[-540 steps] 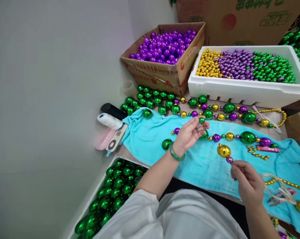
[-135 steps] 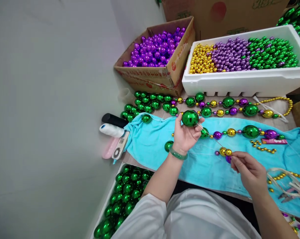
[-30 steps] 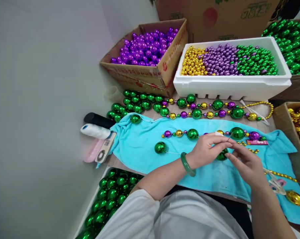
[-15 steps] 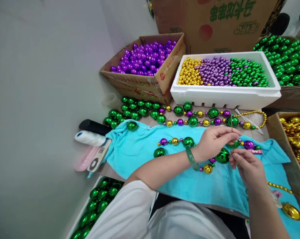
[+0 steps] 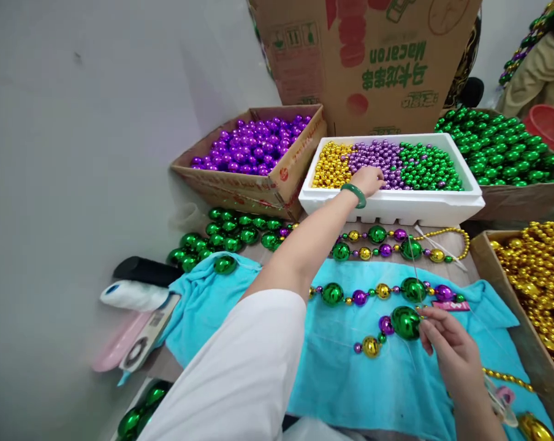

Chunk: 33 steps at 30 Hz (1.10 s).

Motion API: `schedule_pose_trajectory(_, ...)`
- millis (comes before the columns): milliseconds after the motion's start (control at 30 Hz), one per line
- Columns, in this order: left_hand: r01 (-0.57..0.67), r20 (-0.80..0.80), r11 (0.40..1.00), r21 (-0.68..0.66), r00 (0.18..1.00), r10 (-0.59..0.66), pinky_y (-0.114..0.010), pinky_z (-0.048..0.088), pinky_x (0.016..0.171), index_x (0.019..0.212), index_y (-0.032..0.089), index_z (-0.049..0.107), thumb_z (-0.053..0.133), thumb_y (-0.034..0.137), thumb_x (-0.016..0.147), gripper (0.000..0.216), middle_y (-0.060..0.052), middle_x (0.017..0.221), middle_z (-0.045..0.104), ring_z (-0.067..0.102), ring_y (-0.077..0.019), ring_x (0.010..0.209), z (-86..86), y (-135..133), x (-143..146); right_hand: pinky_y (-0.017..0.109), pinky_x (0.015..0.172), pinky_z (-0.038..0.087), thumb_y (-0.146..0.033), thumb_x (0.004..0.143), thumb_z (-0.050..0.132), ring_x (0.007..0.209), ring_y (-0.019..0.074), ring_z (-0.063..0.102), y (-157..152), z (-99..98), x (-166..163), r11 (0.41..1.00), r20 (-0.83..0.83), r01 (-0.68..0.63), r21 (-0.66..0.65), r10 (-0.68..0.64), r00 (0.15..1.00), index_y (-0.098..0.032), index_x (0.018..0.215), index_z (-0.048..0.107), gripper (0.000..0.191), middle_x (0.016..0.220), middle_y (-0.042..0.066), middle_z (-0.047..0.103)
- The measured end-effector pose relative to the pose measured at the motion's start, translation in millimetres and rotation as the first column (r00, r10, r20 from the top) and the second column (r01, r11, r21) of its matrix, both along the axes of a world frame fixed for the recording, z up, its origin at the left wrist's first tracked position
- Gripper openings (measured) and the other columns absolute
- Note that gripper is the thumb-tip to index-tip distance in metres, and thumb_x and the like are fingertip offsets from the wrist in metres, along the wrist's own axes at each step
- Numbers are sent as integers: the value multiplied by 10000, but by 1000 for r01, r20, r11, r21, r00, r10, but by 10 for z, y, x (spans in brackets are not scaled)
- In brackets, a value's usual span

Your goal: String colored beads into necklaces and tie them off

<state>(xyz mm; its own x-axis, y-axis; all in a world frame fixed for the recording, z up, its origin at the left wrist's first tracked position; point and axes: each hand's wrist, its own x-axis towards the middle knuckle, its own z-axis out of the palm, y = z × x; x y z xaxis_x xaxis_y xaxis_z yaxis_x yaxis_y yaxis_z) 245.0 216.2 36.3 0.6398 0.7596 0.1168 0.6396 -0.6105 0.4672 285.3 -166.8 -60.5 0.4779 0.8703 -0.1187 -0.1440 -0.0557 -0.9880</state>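
My left hand (image 5: 368,181), a green bangle (image 5: 355,195) on its wrist, reaches into the white foam box (image 5: 391,208). Its fingers are curled down on the small purple beads (image 5: 378,154), with the tips partly hidden. Over the turquoise towel (image 5: 341,392), my right hand (image 5: 449,337) pinches a thin bead string beside a large green bead (image 5: 405,323). A thin line rises from those fingertips. Purple, green and gold beads hang on the same short strand. Behind it lies a longer beaded strand (image 5: 360,297), near a small pink label (image 5: 450,305).
Cardboard boxes hold purple beads (image 5: 254,147), green beads (image 5: 497,147) and gold beads (image 5: 538,288). Loose large green beads (image 5: 231,229) lie left of another finished-looking strand (image 5: 385,250). A white thread spool (image 5: 134,296) is at the left. A person's clothed part shows far right.
My left hand has left the strand beside my right hand and moved forward into the foam box. My right hand stays by the large green bead. The view has tilted up.
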Motion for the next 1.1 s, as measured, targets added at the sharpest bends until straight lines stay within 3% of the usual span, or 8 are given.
schedule_pose_trajectory(400, -79, -136, 982, -172, 989, 56, -397, 376, 1043, 931, -44, 706, 572, -108, 711, 265, -162, 1012, 666, 558, -310, 1166, 129, -50, 573, 213, 441, 387, -322, 847, 675, 506, 100, 497, -67, 59, -47, 998, 29, 2, -56, 0, 1000, -190, 927, 685, 155, 591, -8, 564)
schedule_pose_trajectory(600, -71, 87, 971, -228, 992, 93, -368, 339, 1046, 1056, -128, 640, 441, -6, 830, 325, -141, 1072, 631, 527, -276, 1219, 232, -113, 320, 216, 446, 375, -305, 851, 676, 510, 94, 479, -71, 20, -75, 998, 26, 62, -3, -62, 998, -195, 904, 691, 122, 601, -11, 553)
schedule_pose_trajectory(733, 41, 374, 932, -360, 922, 104, -264, 475, 906, 1251, 28, 586, 432, 92, 908, 381, -107, 1114, 654, 637, -129, 1008, 300, -585, -210, 214, 445, 365, -314, 853, 675, 505, 92, 460, -92, 15, -112, 993, 27, 115, 13, -115, 993, -200, 911, 693, 130, 589, -18, 534)
schedule_pose_trajectory(800, 220, 621, 744, -631, 719, 314, -232, 523, 850, 1180, 113, 642, 514, 152, 917, 295, -98, 1109, 672, 650, -91, 889, 237, -957, -558, 216, 449, 370, -321, 848, 678, 512, 97, 466, -95, 9, -139, 992, 57, 124, 21, -125, 990, -198, 907, 698, 138, 605, -9, 553)
schedule_pose_trajectory(867, 370, 632, 522, -768, 570, 526, -198, 544, 747, 1062, 141, 689, 572, 206, 906, 206, -78, 1011, 696, 641, -70, 760, 119, -1321, -885, 224, 468, 388, -324, 842, 681, 551, 112, 502, -100, -2, -166, 992, 115, 121, 25, -123, 986, -200, 911, 704, 144, 660, 11, 598)
schedule_pose_trajectory(933, 438, 567, 375, -817, 492, 661, -170, 535, 657, 992, 146, 704, 593, 216, 896, 163, -65, 935, 703, 630, -61, 686, -10, -1614, -1136, 234, 504, 416, -325, 840, 681, 613, 130, 549, -112, -16, -192, 995, 186, 99, 25, -102, 977, -206, 912, 711, 142, 732, 31, 641)
schedule_pose_trajectory(1000, 457, 518, 313, -832, 441, 733, -157, 523, 615, 965, 144, 708, 595, 217, 898, 151, -61, 899, 707, 631, -60, 658, -115, -1814, -1294, 242, 555, 449, -319, 844, 678, 660, 138, 581, -130, -25, -220, 997, 251, 72, 21, -75, 965, -215, 907, 717, 127, 780, 34, 666)
schedule_pose_trajectory(1100, 460, 498, 309, -833, 375, 782, -162, 536, 657, 962, 137, 712, 593, 201, 901, 148, -69, 910, 718, 654, -71, 687, -205, -1975, -1406, 244, 612, 476, -308, 854, 668, 685, 134, 598, -159, -14, -274, 999, 322, 51, 16, -54, 945, -226, 908, 721, 112, 811, 28, 686)
